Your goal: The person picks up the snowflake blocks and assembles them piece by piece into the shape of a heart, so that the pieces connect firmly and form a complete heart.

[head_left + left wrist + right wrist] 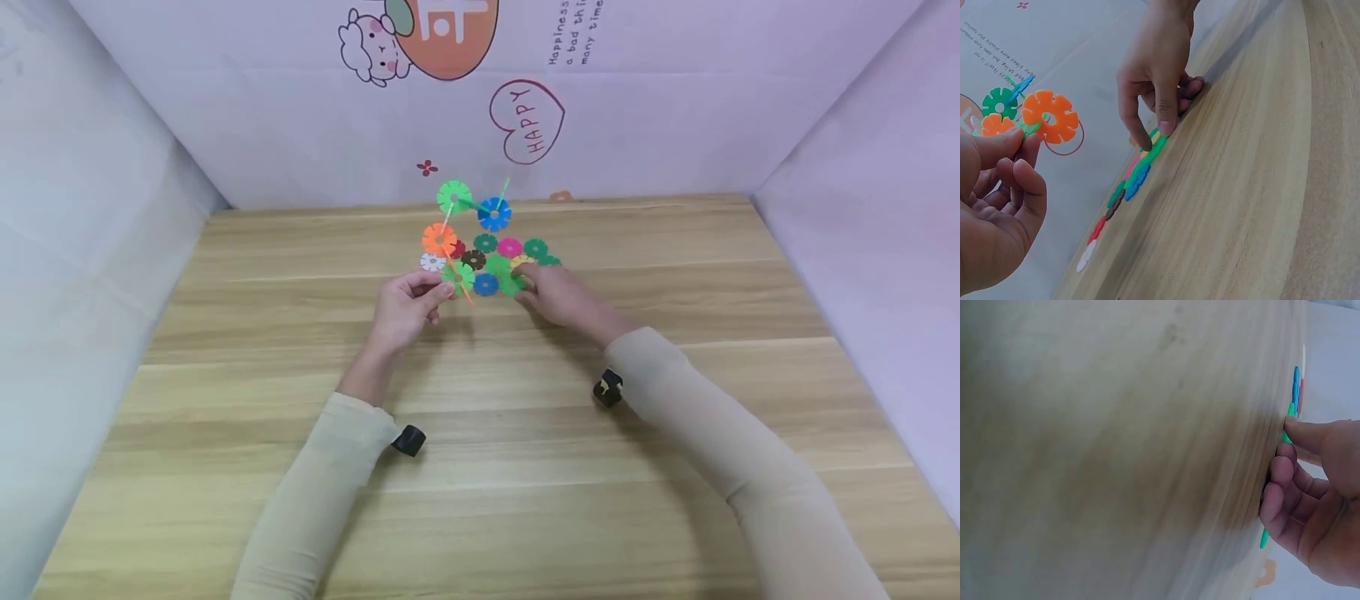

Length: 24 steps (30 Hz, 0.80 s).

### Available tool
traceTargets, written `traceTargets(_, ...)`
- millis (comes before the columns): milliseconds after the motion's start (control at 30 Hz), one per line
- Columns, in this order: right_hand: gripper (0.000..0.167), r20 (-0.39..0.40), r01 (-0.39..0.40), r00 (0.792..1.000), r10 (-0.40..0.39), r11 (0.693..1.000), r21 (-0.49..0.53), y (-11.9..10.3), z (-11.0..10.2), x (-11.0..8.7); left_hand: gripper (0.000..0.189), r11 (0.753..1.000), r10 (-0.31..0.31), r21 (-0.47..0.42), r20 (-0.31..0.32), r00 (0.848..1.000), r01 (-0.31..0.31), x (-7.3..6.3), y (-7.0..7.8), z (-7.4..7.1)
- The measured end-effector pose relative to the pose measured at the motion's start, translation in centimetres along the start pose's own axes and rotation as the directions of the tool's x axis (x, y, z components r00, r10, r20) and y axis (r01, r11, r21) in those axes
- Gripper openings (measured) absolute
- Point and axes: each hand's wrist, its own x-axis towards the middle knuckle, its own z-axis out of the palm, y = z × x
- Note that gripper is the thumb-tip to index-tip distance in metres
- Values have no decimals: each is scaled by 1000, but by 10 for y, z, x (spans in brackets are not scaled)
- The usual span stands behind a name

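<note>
In the head view my left hand (402, 312) pinches a light green snowflake disc (460, 273), the near end of a raised chain of slotted discs. The chain climbs through an orange disc (435, 237) and another green disc (453, 190) to a blue disc (489, 223); further discs stand edge-on between them. My right hand (561, 297) is at the right side of a flat cluster of loose discs, thumb and forefinger on a green disc (512, 286). That same green disc (1289, 415) shows edge-on under the thumb in the right wrist view, low against the table.
Between the hands lie loose discs, among them a blue one (485, 285), a brown one (473, 261), a pink one (510, 247) and a white one (432, 262). Behind the wooden table (480, 483) rises a printed white backdrop (645, 125).
</note>
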Motion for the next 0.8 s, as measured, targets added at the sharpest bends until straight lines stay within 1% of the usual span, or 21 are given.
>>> traceTargets(100, 49, 14, 7, 1000, -7, 1000, -6, 0, -1, 0, 15, 1000, 6, 7, 8, 1000, -6, 1, 0, 1)
traceTargets(167, 52, 23, 12, 1000, -12, 1000, -18, 1, -1, 0, 16, 1000, 6, 5, 8, 1000, -6, 1, -1, 2)
traceTargets(300, 55, 36, 32, 999, -31, 999, -24, 1, -2, 0, 16, 1000, -8, 1, 7, 1000, 8, 2, 0, 3)
traceTargets(467, 49, 35, 11, 999, -12, 1000, 9, 2, -2, -3, 16, 1000, -23, 1, 8, 1000, 23, 2, 2, 2)
traceTargets(533, 51, 35, -4, 999, 3, 1000, 24, 2, -1, -3, 16, 1000, -25, -4, 7, 1000, 25, 2, 2, 2)
traceTargets(667, 53, 46, 3, 999, -5, 999, 42, 3, -1, -4, 16, 999, -30, -15, 9, 1000, 30, 3, 1, 3)
traceTargets(800, 49, 47, 5, 999, -8, 998, 65, 4, 0, -3, 15, 999, -42, -13, 12, 999, 42, 3, 2, 2)
